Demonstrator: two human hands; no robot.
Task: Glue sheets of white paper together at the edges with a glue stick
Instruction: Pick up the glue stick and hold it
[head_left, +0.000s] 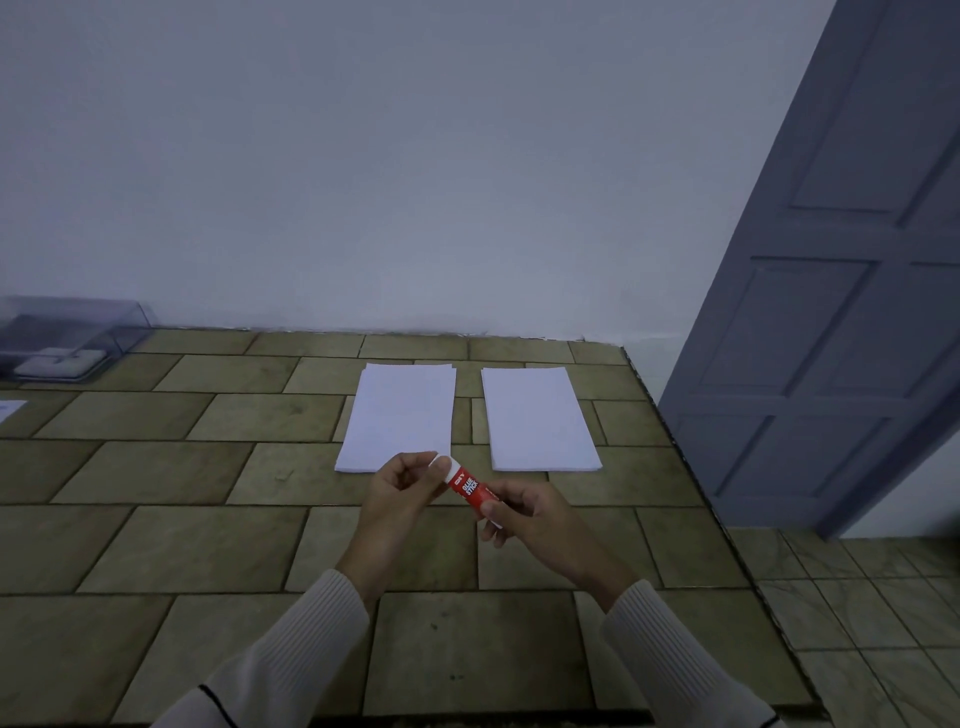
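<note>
Looking down from the head: clasping the red glue stick (470, 488) in the right grip (524, 514), pinching its white cap (441, 461) with the left grip (400, 493), just above the worktop (156, 467), near the left paper stack (400, 415) and right paper stack (540, 415). Probably risking flinging the cap off the worktop by tugging hard. Noticing a clear box (67, 332) far left, a door (831, 312) right; seeing nothing blocking the stacks

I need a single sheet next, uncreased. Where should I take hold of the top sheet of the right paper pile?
Probably its near right corner, approached from the person's side: the right paper pile lies flat with its short edge nearest, so a corner peels up easiest.
</note>
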